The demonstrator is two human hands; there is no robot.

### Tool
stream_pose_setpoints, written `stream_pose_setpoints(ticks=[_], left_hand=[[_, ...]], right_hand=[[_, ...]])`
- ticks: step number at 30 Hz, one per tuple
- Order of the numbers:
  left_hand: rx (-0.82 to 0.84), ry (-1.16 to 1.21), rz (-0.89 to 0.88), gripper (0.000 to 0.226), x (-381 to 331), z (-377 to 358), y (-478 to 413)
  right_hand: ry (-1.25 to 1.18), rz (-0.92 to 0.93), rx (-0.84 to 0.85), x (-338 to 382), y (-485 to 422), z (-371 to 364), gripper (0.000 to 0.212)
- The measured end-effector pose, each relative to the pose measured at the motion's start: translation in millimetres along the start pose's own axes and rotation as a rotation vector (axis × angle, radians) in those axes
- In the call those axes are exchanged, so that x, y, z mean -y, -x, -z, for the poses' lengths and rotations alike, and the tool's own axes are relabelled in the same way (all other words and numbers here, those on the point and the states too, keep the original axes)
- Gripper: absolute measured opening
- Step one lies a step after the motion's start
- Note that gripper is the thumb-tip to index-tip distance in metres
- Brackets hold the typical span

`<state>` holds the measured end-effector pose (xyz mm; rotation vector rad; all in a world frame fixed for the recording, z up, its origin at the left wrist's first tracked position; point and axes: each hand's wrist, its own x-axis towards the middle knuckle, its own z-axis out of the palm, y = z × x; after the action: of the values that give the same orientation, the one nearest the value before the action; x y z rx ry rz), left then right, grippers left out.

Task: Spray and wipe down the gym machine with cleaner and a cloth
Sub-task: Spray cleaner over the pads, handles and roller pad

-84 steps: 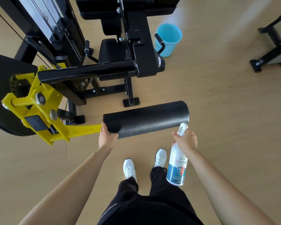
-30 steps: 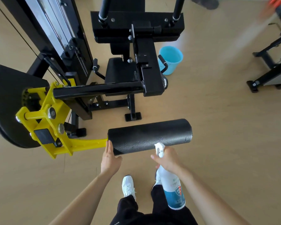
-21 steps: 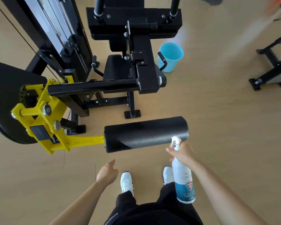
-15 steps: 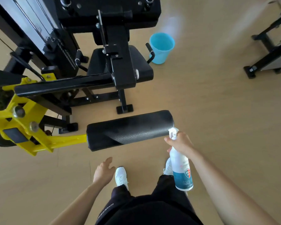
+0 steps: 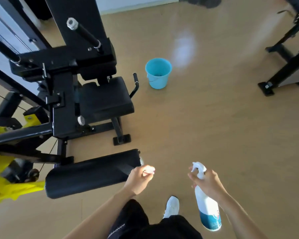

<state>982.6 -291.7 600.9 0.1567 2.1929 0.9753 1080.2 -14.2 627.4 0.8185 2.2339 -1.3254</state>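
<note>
Nearest, the right hand [image 5: 207,184] is clamped round the neck of the white plastic spray bottle with a blue base [image 5: 207,209], held above the floor. Its long axis tilts away from the person, nozzle leftward toward the black cylindrical foam pad [image 5: 91,175]. The left hand [image 5: 139,179] curls at that pad's free end; whether it pinches anything I cannot tell. Spray could wet those fingers, which seem to sit in the nozzle's line.

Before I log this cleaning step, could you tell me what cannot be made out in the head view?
Head view:
- Left hand: glare and blur whiten its fingertips; whether it pinches anything is unclear.
- Spray bottle, gripped by the right hand: label too blurred to read.
- Bucket: contents too dark and small.
- Yellow lever: cut by the left edge, smeared.
</note>
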Motion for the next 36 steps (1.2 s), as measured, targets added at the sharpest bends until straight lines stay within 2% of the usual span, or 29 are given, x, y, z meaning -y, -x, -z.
stream_pose_setpoints(ticks=[4,9,13,16,19,20,21,24,29,36], left_hand=[[0.061,-0.026,-0.051,0.025,-54,-18,-21],[0.017,0.044,-0.020,0.022,-90,-25,-69],[-0.001,0.154,0.034,0.015,-122,-17,-132],[-0.025,0.245,0.066,0.026,-150,1,-192],[-0.051,0.296,0.050,0.028,-190,24,-252],[-0.060,0.324,0.045,0.023,-205,33,-269],[-0.058,0.356,0.037,0.022,-219,43,-286],[-0.011,0.331,-0.026,0.033,-255,71,-338],[0.028,0.274,-0.058,0.069,-295,108,-410],[-0.160,0.205,-0.034,0.087,-349,163,-554]], right_hand=[[-0.076,0.020,-0.080,-6,-23,52,0.010],[-0.169,0.068,-0.136,13,-78,90,0.024],[-0.172,0.094,-0.119,57,-136,124,0.017],[-0.193,0.130,-0.081,104,-184,142,0.009],[-0.232,0.215,-0.075,158,-241,155,0.047],[-0.246,0.236,-0.063,175,-260,159,0.049],[-0.246,0.245,-0.044,190,-280,164,0.045],[-0.186,0.291,-0.014,234,-337,178,0.016],[-0.212,0.354,0.021,308,-418,199,0.018],[-0.251,0.376,0.235,380,-566,231,0.016]])
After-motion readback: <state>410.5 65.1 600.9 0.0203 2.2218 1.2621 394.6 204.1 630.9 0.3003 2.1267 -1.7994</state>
